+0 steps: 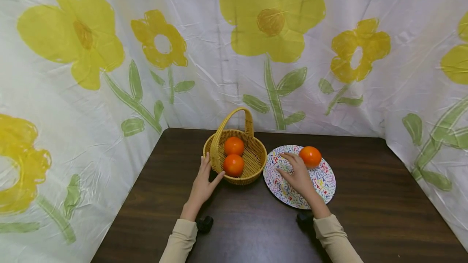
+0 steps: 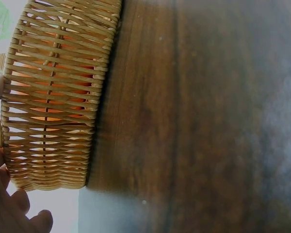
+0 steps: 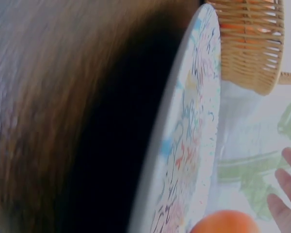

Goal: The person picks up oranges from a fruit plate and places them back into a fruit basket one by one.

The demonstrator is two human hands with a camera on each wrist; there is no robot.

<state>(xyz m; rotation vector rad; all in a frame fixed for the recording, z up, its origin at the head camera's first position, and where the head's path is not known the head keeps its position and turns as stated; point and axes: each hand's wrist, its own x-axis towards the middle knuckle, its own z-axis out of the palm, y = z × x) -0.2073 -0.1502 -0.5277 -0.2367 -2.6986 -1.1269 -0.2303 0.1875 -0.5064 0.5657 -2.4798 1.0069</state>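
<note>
Left hand [image 1: 202, 185] cropped in own wrist view, apparently touching basket [image 1: 254, 161].

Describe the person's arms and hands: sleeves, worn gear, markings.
Plain beige fabric long sleeves, left and right, ending near the wrists. Left hand and right hand are ungloved. Small black blocky devices, left and right, sit at the inner side of the wrists. No cables or sleeve markings visible.

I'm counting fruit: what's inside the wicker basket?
Two round orange fruits sit inside the wicker basket; its woven floor shows beside them, but whatever lies directly beneath them is covered.
</note>
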